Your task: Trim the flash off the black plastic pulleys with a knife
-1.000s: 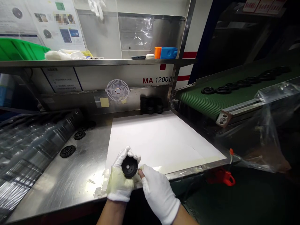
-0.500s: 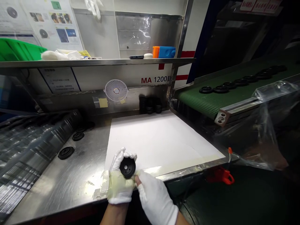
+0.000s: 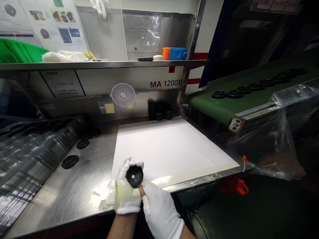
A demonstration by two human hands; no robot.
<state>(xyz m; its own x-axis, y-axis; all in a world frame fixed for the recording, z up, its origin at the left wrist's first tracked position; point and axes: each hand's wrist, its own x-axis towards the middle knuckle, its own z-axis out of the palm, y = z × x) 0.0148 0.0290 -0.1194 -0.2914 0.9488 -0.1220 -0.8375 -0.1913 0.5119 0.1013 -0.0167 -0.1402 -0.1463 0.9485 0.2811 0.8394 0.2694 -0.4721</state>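
Several black discs (image 3: 70, 162) lie on the counter (image 3: 92, 169). The left hand (image 3: 126, 192) has its grip curled around another disc (image 3: 137, 181), near the counter's front edge. The right hand (image 3: 160, 205) is at that disc's lower rim; whether its grip holds anything, I cannot tell. Rightmost, a green belt (image 3: 204, 103) carries more discs (image 3: 235, 94).

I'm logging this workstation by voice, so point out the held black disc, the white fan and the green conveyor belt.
Held black disc (image 3: 138, 177), head view: face, beside its centre.
White fan (image 3: 123, 95), head view: grille centre.
Green conveyor belt (image 3: 219, 107), head view: bare ribbed surface.
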